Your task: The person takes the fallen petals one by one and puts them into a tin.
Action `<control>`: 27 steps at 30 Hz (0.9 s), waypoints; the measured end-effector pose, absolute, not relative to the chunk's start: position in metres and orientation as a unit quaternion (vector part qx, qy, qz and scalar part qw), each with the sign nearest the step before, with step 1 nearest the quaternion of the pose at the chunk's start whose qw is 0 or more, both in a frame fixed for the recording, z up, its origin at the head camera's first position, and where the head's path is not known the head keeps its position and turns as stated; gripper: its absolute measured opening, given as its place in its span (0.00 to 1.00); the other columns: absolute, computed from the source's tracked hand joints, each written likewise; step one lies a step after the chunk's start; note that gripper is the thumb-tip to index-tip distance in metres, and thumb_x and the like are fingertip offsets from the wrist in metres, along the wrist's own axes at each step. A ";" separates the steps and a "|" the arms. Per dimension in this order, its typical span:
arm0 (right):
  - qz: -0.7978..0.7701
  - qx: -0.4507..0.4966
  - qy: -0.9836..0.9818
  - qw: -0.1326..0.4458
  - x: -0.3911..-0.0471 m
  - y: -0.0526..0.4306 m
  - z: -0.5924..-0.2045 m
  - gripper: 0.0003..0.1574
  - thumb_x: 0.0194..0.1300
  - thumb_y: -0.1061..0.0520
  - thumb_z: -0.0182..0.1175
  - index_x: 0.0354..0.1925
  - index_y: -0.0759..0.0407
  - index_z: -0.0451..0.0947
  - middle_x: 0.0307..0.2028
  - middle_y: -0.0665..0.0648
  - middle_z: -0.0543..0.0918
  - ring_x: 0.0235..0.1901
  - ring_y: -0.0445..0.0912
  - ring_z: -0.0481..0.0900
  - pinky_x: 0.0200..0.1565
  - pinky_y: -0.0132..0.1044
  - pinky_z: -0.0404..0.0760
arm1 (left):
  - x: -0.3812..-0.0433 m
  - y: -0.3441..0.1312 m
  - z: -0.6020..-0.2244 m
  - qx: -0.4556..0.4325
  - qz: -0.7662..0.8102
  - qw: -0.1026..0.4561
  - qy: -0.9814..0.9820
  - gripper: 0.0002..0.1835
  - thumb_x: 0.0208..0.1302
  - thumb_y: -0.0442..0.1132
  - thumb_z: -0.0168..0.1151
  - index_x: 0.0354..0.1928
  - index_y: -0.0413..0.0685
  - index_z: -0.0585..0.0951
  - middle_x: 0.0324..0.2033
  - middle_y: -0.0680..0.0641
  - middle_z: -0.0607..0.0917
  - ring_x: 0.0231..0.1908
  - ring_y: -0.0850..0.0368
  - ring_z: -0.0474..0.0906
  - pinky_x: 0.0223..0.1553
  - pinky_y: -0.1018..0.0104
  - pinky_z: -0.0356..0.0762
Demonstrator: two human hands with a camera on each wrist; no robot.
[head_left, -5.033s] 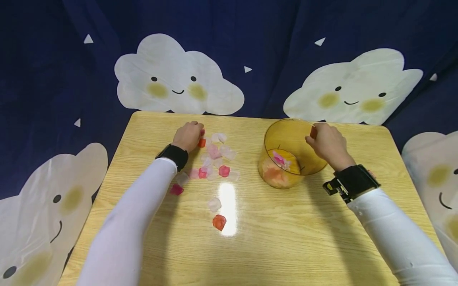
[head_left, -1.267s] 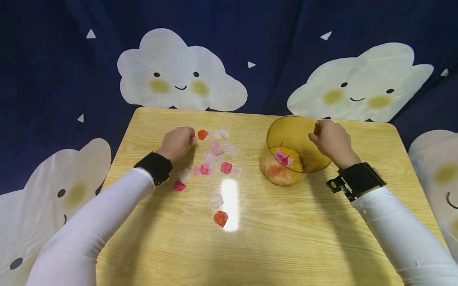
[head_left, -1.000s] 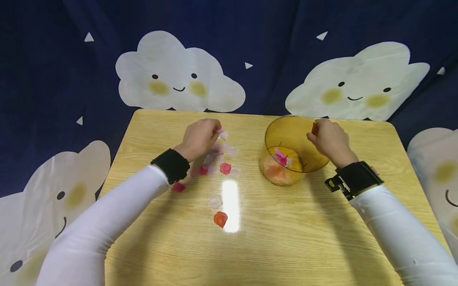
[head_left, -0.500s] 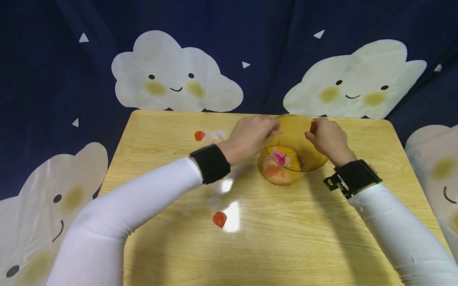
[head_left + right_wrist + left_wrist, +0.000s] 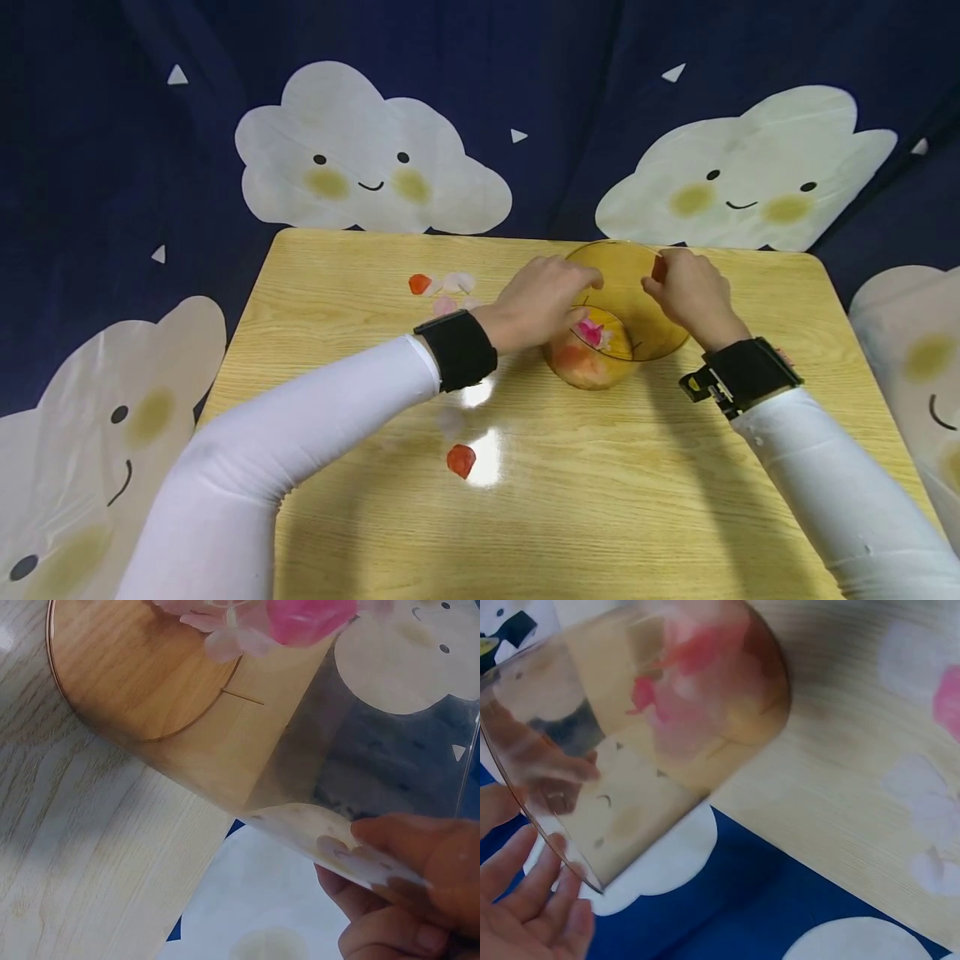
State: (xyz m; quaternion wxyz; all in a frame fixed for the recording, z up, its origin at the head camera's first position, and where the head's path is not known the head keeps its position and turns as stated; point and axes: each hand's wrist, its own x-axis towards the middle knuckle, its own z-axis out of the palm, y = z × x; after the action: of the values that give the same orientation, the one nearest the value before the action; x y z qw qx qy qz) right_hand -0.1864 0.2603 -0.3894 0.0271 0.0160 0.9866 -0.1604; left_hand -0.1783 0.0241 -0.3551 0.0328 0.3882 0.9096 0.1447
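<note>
A clear amber cylindrical container (image 5: 645,321) stands on the table, with pink and peach petals (image 5: 591,333) at its bottom. My right hand (image 5: 692,293) pinches its right rim; in the right wrist view the thumb (image 5: 397,836) lies on one side of the wall and the fingers on the other. My left hand (image 5: 542,302) is over the left rim, thumb and fingers apart. In the left wrist view the spread fingers (image 5: 544,881) are right at the rim, with nothing between them. Pink petals (image 5: 697,682) show through the wall there.
Loose petals lie left of the container: a red one (image 5: 419,284), white ones (image 5: 458,282) and pale pink ones (image 5: 446,306). Nearer the front are a whitish petal (image 5: 451,422) and an orange-red petal (image 5: 461,460). My left forearm (image 5: 330,425) hides part of the table.
My left hand has travelled right from the scattered petals to the container, carrying pink petals, and its fingers have since parted and let them go. The right hand has stayed on the rim.
</note>
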 end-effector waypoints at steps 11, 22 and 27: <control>-0.163 0.013 0.986 0.024 -0.187 0.261 -0.392 0.15 0.68 0.52 0.61 0.29 0.61 0.73 0.25 0.62 0.77 0.28 0.57 0.75 0.25 0.46 0.67 | -0.197 -0.052 -0.371 0.308 0.210 -0.005 0.928 0.16 0.73 0.42 0.58 0.59 0.47 0.80 0.57 0.49 0.84 0.56 0.54 0.81 0.52 0.59 0.81; -0.162 0.013 0.987 0.023 -0.186 0.262 -0.392 0.15 0.68 0.53 0.61 0.29 0.61 0.72 0.24 0.62 0.76 0.27 0.57 0.74 0.24 0.46 0.66 | -0.191 -0.153 -0.421 0.209 0.123 0.130 0.961 0.16 0.69 0.42 0.61 0.54 0.40 0.82 0.48 0.41 0.87 0.47 0.47 0.84 0.46 0.49 0.83; -0.162 0.012 0.986 0.022 -0.187 0.262 -0.392 0.15 0.68 0.52 0.61 0.29 0.61 0.72 0.24 0.62 0.76 0.27 0.57 0.74 0.24 0.46 0.66 | -0.178 -0.182 -0.438 0.197 0.094 0.189 0.957 0.20 0.62 0.46 0.71 0.50 0.39 0.84 0.40 0.45 0.88 0.35 0.52 0.79 0.37 0.55 0.80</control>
State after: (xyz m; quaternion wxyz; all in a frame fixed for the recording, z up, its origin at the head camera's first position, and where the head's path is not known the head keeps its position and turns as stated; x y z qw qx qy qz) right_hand -0.1872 0.2616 -0.3917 0.0224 0.0119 0.9865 -0.1620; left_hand -0.1781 -0.1823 -0.4382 0.1885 0.1970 0.9575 0.0940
